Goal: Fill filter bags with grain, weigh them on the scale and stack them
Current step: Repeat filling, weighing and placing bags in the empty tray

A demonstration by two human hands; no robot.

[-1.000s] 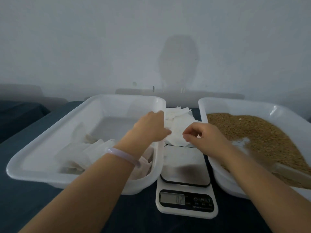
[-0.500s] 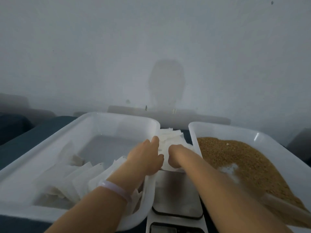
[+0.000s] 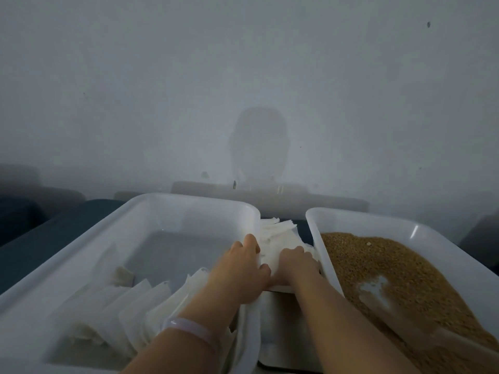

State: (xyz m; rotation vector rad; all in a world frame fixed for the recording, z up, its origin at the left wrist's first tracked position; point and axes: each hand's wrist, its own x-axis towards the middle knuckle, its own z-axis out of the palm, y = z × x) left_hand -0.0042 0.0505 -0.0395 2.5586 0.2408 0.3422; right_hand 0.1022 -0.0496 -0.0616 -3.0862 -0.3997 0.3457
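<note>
1. Hands: both reached forward over the gap between the two tubs and met on a pile of empty filter bags (image 3: 275, 237).
2. Left hand (image 3: 240, 268) lay on the pile's left edge, fingers curled over the top sheets and thumb tucked against them, pinching white paper. A pale bracelet (image 3: 189, 329) sat on that wrist.
3. Right hand (image 3: 294, 261) lay on the pile's right side, just beside the left hand, knuckles up and fingers bent down onto the bags. Fingertips were hidden; I could not tell whether it gripped a bag or only pressed.
4. Pile position: on the table (image 3: 54, 238) behind the scale (image 3: 286, 319), between the left tub (image 3: 189, 201) and the right tub (image 3: 378, 220), its far end fanning out beyond the fingers.
5. Scale platform lay under both forearms, nothing on its visible part; the display was out of frame.
6. Filled bags (image 3: 140, 300) leaned in a row at the near end of the left tub, below the left wrist.
7. Grain (image 3: 391, 265) filled the right tub, with one bare patch of floor; a translucent scoop (image 3: 453, 344) lay in it at the near right.
</note>
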